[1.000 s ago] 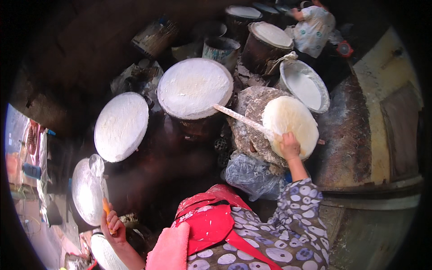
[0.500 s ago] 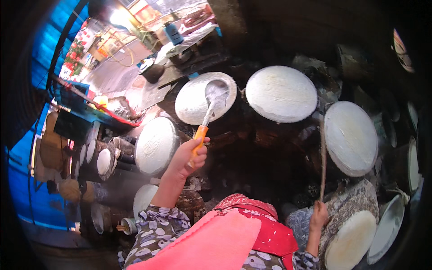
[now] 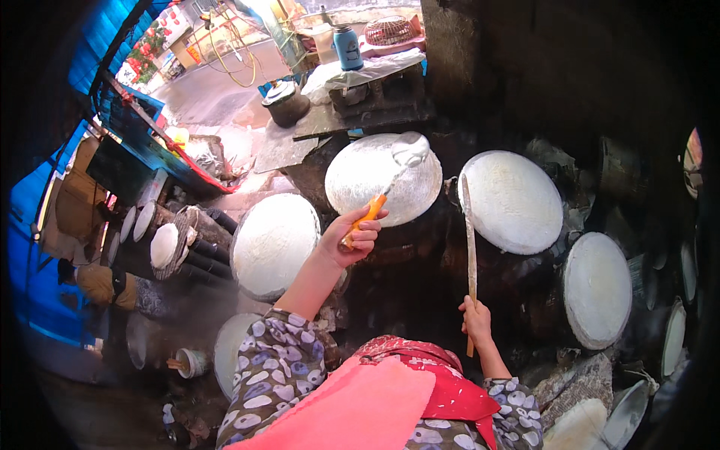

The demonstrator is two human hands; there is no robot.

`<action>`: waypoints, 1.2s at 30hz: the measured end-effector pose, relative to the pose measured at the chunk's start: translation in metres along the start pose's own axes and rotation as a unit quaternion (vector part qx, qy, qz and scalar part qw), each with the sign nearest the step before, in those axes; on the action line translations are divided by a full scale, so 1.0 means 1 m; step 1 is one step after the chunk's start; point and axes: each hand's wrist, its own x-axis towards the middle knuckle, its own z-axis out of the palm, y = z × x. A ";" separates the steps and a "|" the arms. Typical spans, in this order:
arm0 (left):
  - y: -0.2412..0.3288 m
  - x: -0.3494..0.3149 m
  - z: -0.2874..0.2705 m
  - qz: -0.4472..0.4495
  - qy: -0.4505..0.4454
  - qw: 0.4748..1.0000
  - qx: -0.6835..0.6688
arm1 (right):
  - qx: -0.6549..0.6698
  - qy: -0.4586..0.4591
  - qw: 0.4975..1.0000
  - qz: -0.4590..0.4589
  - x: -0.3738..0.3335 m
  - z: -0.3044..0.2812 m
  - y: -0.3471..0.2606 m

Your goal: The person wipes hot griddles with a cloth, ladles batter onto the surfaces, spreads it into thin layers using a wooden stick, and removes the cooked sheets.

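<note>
My left hand [image 3: 346, 236] is closed around the orange handle of a ladle [image 3: 410, 150]. The ladle's bowl is over the far right side of a round pan [image 3: 360, 176] with a white layer on it; I cannot tell whether the two touch. My right hand [image 3: 476, 321] grips a long, thin wooden stick [image 3: 471, 259] near its lower end. The stick points away from me, its far tip at the left edge of a second round pan covered in white [image 3: 517, 206].
More white-covered round pans stand around me, one at the left [image 3: 274, 244] and one at the right [image 3: 598, 292]. Beyond them are a dark lidded pot [image 3: 285, 109] and a blue bottle [image 3: 347, 49]. A small white bucket [image 3: 193, 362] is at the lower left.
The view has turned, so the pans appear shifted right and lower. The stick has moved from between the two right pans to the left edge of the far right one. Both hands keep their holds.
</note>
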 end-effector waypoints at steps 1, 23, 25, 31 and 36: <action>0.008 -0.001 0.010 0.016 -0.007 0.998 0.063 | 0.022 -0.008 1.000 0.007 0.007 0.010 -0.017; 0.056 0.119 -0.119 0.147 0.348 0.345 0.859 | -0.154 0.112 0.971 -0.143 0.128 0.149 -0.080; 0.064 0.125 -0.125 0.163 0.375 0.325 0.853 | -0.202 0.091 0.965 -0.141 0.137 0.154 -0.101; 0.101 0.125 -0.126 0.160 0.484 0.297 0.807 | -0.273 0.024 0.950 -0.153 0.171 0.157 -0.145; 0.107 0.112 -0.116 0.165 0.507 0.286 0.796 | -0.300 0.013 0.941 -0.158 0.192 0.148 -0.126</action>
